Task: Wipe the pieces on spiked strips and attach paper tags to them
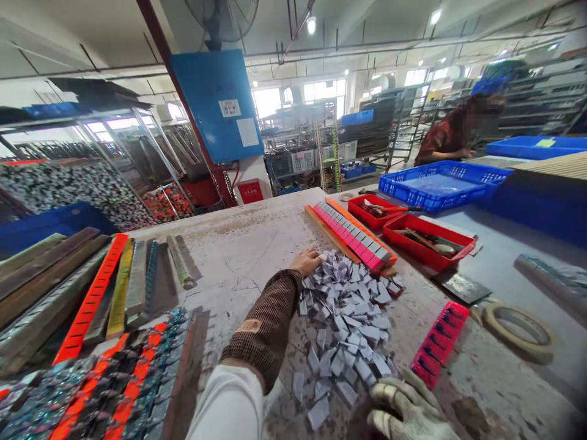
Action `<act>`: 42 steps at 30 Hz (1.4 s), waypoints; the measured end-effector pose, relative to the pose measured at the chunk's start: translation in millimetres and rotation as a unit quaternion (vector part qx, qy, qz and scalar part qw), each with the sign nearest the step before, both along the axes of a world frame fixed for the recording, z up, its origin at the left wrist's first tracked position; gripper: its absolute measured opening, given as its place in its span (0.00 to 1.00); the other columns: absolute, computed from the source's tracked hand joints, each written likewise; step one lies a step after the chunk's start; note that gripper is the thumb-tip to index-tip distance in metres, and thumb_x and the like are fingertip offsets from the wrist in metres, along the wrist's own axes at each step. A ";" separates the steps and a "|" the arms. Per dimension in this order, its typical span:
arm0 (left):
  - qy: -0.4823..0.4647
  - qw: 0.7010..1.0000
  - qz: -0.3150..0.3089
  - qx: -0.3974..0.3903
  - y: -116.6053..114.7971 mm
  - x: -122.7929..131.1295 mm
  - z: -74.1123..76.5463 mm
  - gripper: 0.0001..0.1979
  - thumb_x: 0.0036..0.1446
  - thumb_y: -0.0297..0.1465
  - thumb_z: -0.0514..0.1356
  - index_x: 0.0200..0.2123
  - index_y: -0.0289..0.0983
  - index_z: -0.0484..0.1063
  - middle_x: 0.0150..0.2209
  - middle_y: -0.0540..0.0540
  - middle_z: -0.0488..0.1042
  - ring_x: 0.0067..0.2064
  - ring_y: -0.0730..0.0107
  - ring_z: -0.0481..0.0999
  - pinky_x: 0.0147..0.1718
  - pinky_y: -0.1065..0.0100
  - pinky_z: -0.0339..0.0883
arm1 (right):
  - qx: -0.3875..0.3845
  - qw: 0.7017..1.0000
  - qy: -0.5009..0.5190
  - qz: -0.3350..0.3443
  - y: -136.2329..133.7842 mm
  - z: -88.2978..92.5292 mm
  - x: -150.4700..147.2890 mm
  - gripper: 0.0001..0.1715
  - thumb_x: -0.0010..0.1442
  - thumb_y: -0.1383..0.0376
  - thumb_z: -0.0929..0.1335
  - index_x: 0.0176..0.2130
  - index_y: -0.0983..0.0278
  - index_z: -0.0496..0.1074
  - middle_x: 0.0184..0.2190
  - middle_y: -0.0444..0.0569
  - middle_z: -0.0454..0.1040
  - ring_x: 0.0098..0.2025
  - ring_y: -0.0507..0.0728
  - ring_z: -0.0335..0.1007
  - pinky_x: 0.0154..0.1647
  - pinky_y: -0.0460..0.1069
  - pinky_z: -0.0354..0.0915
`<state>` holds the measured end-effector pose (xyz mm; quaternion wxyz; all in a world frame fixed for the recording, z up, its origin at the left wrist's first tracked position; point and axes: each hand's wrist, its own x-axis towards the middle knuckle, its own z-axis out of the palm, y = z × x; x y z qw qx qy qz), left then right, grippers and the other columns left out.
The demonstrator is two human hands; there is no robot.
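Note:
My left hand (308, 261), in a brown sleeve cover, is at the far left edge of a loose pile of small grey-white flat pieces (351, 318). Its fingers reach out over the edge of the pile, partly hidden among the pieces. My right hand (406, 406), in a pale work glove, is at the near end of the pile with its fingers bent and apart, and I see nothing held in it. Just beyond it lies a bright pink block with dark marks (440, 343). A pink and orange slotted holder (353, 235) with a row of grey pieces sits behind the pile.
Two red trays (428, 241) with tools stand at the back right, before a blue crate (443, 186). A tape roll (518, 330) lies at right. Long bars (94, 299) and glittery strips (114, 379) cover the left side. A person (452, 134) sits farther back.

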<state>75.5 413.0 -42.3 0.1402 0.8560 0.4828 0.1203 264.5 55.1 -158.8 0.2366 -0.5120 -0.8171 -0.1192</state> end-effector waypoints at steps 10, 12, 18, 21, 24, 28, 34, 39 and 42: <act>-0.014 0.998 0.061 -0.024 -167.4 13.3 -34.2 0.24 0.72 0.37 0.53 0.65 0.32 0.63 0.69 0.33 0.63 0.71 0.53 0.59 0.70 0.51 0.50 | -0.052 0.997 0.019 0.053 -27.7 38.2 17.0 0.24 0.52 0.62 0.72 0.49 0.45 0.77 0.52 0.44 0.78 0.57 0.66 0.73 0.67 0.68 0.60; -0.015 0.997 0.067 -0.033 -185.6 18.8 -29.4 0.26 0.72 0.38 0.52 0.67 0.32 0.61 0.68 0.34 0.64 0.71 0.56 0.61 0.70 0.55 0.52 | -0.049 0.997 0.023 0.057 -38.0 51.9 24.2 0.26 0.52 0.64 0.72 0.51 0.49 0.76 0.55 0.48 0.76 0.59 0.67 0.71 0.66 0.69 0.60; 0.028 0.990 0.137 -0.035 -200.8 -47.2 7.6 0.20 0.71 0.37 0.57 0.61 0.37 0.68 0.61 0.38 0.71 0.62 0.54 0.71 0.62 0.48 0.65 | -0.050 0.997 0.049 0.033 -53.6 77.5 21.5 0.29 0.51 0.68 0.70 0.54 0.56 0.74 0.58 0.55 0.72 0.64 0.69 0.64 0.64 0.68 0.63; 0.073 0.977 0.194 -0.052 -209.9 -94.7 16.7 0.19 0.68 0.38 0.62 0.58 0.37 0.71 0.59 0.39 0.71 0.58 0.53 0.74 0.57 0.45 0.70 | -0.056 0.996 0.054 0.031 -59.3 81.3 11.3 0.33 0.53 0.69 0.69 0.59 0.57 0.72 0.61 0.55 0.69 0.67 0.70 0.60 0.66 0.69 0.61; 0.098 0.968 0.217 -0.083 -221.4 -111.8 12.2 0.17 0.68 0.38 0.62 0.56 0.36 0.72 0.56 0.40 0.73 0.54 0.56 0.76 0.53 0.50 0.74 | -0.051 0.996 0.058 0.033 -65.9 83.1 3.1 0.32 0.56 0.67 0.69 0.60 0.59 0.71 0.62 0.55 0.68 0.69 0.70 0.57 0.68 0.70 0.60; 0.086 0.967 0.221 -0.096 -228.0 -95.2 2.0 0.17 0.68 0.38 0.62 0.56 0.36 0.71 0.55 0.40 0.74 0.52 0.57 0.77 0.50 0.51 0.75 | -0.021 0.997 0.069 0.037 -77.0 84.9 -1.0 0.29 0.58 0.63 0.70 0.59 0.62 0.71 0.61 0.58 0.69 0.69 0.70 0.58 0.67 0.70 0.61; 0.016 0.977 0.201 -0.068 -251.0 -75.2 10.2 0.10 0.68 0.33 0.61 0.48 0.34 0.73 0.47 0.42 0.76 0.47 0.61 0.77 0.48 0.56 0.74 | 0.016 0.992 0.121 0.032 -89.8 87.8 -2.1 0.18 0.62 0.64 0.70 0.53 0.61 0.73 0.58 0.55 0.73 0.65 0.67 0.65 0.66 0.68 0.63; -0.078 0.982 0.170 -0.010 -319.4 -66.2 24.9 0.12 0.61 0.22 0.58 0.48 0.35 0.67 0.38 0.47 0.75 0.40 0.68 0.76 0.43 0.67 0.70 | 0.041 0.983 0.180 -0.012 -77.8 98.7 -19.4 0.09 0.66 0.61 0.69 0.46 0.61 0.74 0.53 0.56 0.75 0.61 0.67 0.68 0.61 0.65 0.68; -0.136 0.982 0.129 0.026 -367.8 -52.8 26.1 0.21 0.58 0.22 0.59 0.54 0.37 0.63 0.38 0.50 0.73 0.37 0.69 0.75 0.41 0.68 0.70 | 0.002 0.972 0.232 -0.026 -65.6 108.0 -38.7 0.12 0.68 0.56 0.67 0.39 0.60 0.74 0.51 0.56 0.77 0.59 0.68 0.70 0.60 0.65 0.68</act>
